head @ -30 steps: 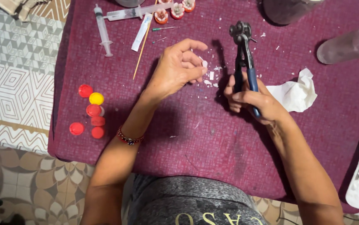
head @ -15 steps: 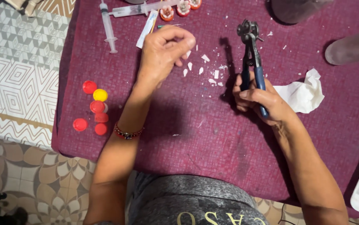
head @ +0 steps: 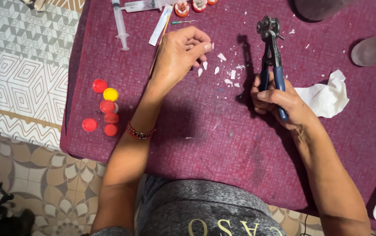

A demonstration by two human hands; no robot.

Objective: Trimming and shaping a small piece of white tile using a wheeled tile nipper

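Note:
My right hand (head: 279, 100) grips the blue handles of metal pliers (head: 270, 41), which point away from me with the jaws up. My left hand (head: 179, 54) rests on the maroon tablecloth (head: 223, 144) with thumb and forefinger pinched on a tiny white chip at their tips. Several small white chips (head: 223, 70) lie scattered on the cloth between the two hands.
Red and yellow bottle caps (head: 105, 109) sit near the table's left edge. Two syringes (head: 120, 24), a thin stick and small red-and-white pieces (head: 182, 8) lie at the far side. A crumpled white tissue (head: 325, 96) and clear bottles (head: 373, 48) are at the right.
My left hand has moved away from me and to the left, its fingers closing into a pinch. The right hand keeps hold of the pliers in about the same place.

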